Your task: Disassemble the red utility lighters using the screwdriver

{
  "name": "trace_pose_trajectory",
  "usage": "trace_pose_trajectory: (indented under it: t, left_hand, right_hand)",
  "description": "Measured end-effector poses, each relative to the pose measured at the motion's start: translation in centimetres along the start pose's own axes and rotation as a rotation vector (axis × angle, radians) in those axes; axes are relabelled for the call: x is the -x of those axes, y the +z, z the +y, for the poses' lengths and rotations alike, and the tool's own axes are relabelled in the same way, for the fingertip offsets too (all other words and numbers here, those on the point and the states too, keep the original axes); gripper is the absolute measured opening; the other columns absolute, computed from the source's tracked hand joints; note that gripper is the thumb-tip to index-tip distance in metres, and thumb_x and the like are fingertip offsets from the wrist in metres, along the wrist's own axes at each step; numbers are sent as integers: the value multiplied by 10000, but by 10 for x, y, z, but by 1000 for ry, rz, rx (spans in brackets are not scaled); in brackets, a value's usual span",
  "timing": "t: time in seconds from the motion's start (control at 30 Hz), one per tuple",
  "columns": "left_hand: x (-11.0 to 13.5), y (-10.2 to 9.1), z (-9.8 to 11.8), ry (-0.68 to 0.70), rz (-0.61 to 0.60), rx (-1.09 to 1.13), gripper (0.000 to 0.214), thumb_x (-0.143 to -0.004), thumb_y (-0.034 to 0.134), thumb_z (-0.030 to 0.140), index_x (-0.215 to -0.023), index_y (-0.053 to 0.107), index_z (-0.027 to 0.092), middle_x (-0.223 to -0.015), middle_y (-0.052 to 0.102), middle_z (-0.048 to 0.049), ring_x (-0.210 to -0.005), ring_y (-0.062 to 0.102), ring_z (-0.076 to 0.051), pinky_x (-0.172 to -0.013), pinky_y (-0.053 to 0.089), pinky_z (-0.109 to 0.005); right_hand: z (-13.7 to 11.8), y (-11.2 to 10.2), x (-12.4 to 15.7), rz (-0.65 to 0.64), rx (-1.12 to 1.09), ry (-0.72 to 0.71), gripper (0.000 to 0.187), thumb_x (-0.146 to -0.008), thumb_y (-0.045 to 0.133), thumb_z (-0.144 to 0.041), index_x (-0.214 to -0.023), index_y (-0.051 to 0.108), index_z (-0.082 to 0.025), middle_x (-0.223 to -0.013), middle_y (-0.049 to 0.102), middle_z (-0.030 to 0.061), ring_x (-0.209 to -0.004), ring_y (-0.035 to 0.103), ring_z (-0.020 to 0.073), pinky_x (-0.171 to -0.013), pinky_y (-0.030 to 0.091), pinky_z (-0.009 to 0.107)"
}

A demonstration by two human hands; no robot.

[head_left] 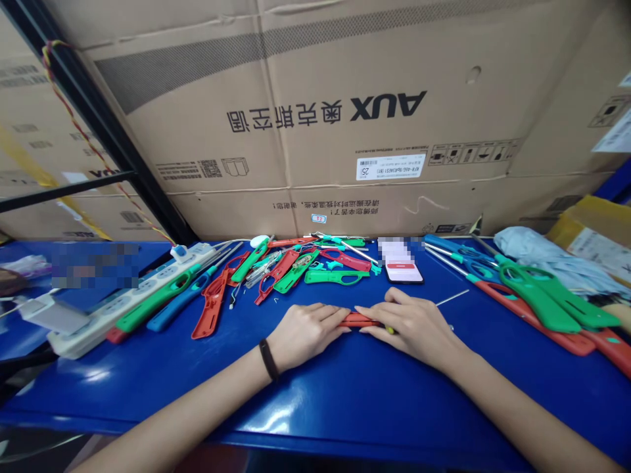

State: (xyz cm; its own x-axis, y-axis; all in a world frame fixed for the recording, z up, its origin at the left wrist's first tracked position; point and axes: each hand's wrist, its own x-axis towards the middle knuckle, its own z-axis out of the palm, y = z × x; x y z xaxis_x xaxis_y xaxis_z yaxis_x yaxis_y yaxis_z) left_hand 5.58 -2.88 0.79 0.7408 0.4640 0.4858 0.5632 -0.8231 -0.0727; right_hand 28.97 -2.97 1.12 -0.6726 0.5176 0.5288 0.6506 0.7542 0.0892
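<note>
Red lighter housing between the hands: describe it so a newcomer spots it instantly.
Under the big AUX carton lies a blue table. Near its front, the left hand and right hand meet over a red plastic lighter housing. Unlike the red housings in the pile beyond, it sits apart, held between both hands.

Red plastic lighter shell [359,320] on a deep blue workbench [315,401]; left of it, a black wristband [269,359] and white power strip [133,309]; beyond it, a bright green lighter shell [336,276]
</note>
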Motion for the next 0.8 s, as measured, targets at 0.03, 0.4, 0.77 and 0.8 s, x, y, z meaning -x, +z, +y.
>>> trace_pose_trajectory:
  t: [0.03,0.4,0.77,0.8]
  left_hand:
    - [-1,1,0,-6,3,15,274,-941,454,304,-1088,620,142,-975,711,-51,-811,687,-150,-687,565,-247]
    - [4,2,-8,-79,73,121,255,-898,532,307,-1062,665,164,-1003,715,-53,-850,695,-173,-721,579,-265]
    - [2,-2,-9,-69,61,156,239,-908,513,290,-1008,671,141,-944,728,-62,-796,705,-176,-696,574,-262]
    - [1,-3,-9,-68,43,172,238,-908,515,292,-1014,670,147,-945,728,-58,-793,704,-172,-698,571,-256]
  right_hand:
    - [3,-2,1,-16,-7,28,339,-850,584,-392,-1123,645,-201,-789,706,26,-750,571,164,-547,452,242]
    - [12,-10,6,-108,-131,91,173,-898,525,-273,-953,688,-259,-777,682,1,-705,547,131,-542,407,232]
    - [8,-6,8,-79,-114,164,303,-870,540,-431,-1065,663,-235,-740,632,16,-636,565,123,-511,412,216]
    - [8,-5,7,-78,-112,159,319,-868,540,-440,-1089,654,-240,-738,631,15,-641,567,122,-515,413,215]
